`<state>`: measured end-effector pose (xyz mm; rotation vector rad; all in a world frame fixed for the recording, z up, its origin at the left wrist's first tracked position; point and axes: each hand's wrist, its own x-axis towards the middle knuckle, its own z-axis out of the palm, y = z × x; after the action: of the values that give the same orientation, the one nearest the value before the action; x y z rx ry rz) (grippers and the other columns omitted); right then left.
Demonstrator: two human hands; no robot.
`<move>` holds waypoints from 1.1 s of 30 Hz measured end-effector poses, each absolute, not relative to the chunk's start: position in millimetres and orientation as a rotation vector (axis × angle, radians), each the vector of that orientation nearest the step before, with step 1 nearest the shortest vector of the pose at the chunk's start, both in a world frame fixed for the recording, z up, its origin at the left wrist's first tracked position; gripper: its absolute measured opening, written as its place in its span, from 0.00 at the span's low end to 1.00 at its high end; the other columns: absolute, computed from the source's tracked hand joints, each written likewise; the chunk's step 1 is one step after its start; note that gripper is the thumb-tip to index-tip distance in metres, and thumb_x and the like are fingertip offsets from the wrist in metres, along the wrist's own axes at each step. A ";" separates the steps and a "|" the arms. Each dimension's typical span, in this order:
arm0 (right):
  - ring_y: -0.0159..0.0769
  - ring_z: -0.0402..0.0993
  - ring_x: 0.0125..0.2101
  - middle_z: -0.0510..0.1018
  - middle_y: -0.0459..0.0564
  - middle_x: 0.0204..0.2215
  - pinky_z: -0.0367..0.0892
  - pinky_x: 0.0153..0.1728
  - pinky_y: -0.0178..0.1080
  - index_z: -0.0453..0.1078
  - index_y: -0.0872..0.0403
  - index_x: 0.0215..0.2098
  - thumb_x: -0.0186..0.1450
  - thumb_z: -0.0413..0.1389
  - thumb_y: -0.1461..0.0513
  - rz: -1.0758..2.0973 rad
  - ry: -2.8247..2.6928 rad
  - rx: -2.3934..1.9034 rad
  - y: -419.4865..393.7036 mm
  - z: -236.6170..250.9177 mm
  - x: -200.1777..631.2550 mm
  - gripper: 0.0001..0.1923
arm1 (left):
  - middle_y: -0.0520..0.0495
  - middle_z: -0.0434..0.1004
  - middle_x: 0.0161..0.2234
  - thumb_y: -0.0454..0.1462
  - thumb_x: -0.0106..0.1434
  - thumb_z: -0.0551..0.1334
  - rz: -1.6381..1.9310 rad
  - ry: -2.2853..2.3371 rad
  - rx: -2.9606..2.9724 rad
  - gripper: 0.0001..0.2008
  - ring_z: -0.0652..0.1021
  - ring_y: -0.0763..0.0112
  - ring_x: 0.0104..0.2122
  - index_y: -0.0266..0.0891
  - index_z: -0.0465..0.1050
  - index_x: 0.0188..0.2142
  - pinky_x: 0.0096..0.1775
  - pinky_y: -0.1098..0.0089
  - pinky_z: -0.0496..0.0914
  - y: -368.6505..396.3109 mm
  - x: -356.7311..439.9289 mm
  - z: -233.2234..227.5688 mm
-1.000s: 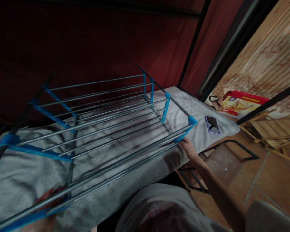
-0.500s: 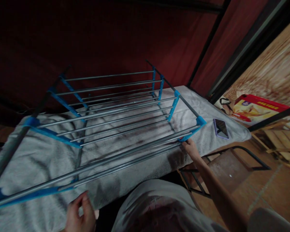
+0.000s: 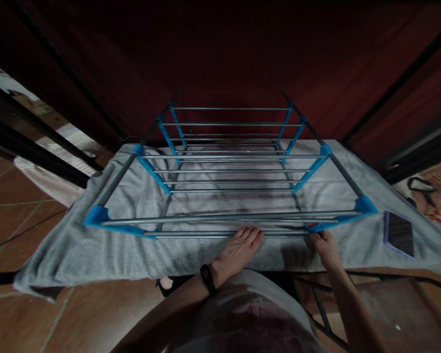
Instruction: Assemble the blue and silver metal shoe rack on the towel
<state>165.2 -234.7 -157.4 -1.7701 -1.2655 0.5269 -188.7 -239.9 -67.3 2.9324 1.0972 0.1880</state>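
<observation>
A shoe rack [image 3: 235, 215] of grey metal tubes and blue plastic connectors lies on a grey fleece blanket [image 3: 206, 260]. Its tiers recede toward the dark red wall. My left hand [image 3: 239, 247], with a black band on the wrist, rests on the near lower bars right of their middle; its fingers are stretched out flat. At the right end of those bars, my right hand [image 3: 324, 244] is closed at the lower tip of the blue connector [image 3: 325, 225]. The fingertips of my right hand are partly hidden behind the tubes.
A phone [image 3: 400, 234] in a purple case lies on the blanket at the right. A dark red panel [image 3: 228, 59] stands behind the rack. A metal-framed chair [image 3: 389, 309] stands at the lower right, over a tiled floor [image 3: 25, 323].
My left hand has moved from below the rack's left front corner onto the near bars, its fingers straightening. My right hand stays at the right connector. The view has swung left.
</observation>
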 end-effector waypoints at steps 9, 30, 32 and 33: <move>0.44 0.74 0.41 0.81 0.52 0.39 0.66 0.50 0.48 0.75 0.52 0.42 0.57 0.50 0.56 0.615 -1.125 -1.795 -234.3 -128.6 141.5 0.19 | 0.39 0.74 0.54 0.24 0.67 0.48 0.031 0.950 2.800 0.28 0.76 0.63 0.52 0.39 0.60 0.64 0.53 0.62 0.70 -205.9 -146.5 -60.5; 0.38 0.70 0.31 0.76 0.46 0.28 0.64 0.37 0.39 0.70 0.51 0.33 0.54 0.49 0.58 0.630 -1.087 -1.822 -232.2 -123.4 140.1 0.12 | 0.43 0.76 0.50 0.27 0.68 0.51 0.046 1.076 2.694 0.30 0.79 0.65 0.43 0.46 0.57 0.67 0.43 0.66 0.72 -197.0 -135.0 -38.1; 0.38 0.69 0.31 0.75 0.45 0.27 0.64 0.36 0.39 0.70 0.51 0.33 0.54 0.49 0.57 0.641 -1.083 -1.833 -232.5 -123.9 140.0 0.12 | 0.43 0.77 0.49 0.28 0.68 0.51 0.033 1.079 2.693 0.30 0.79 0.66 0.42 0.47 0.57 0.68 0.43 0.67 0.71 -197.3 -135.1 -35.3; 0.38 0.69 0.31 0.75 0.45 0.27 0.64 0.36 0.38 0.70 0.51 0.34 0.54 0.50 0.57 0.652 -1.080 -1.834 -232.8 -124.4 140.0 0.12 | 0.43 0.77 0.49 0.28 0.68 0.52 0.031 1.083 2.694 0.30 0.79 0.65 0.42 0.47 0.57 0.68 0.43 0.67 0.71 -197.4 -135.0 -34.6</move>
<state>140.0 -232.8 -124.4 -1.8344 -1.0800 0.6523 -135.0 -197.4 -34.6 2.6938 1.0827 0.0306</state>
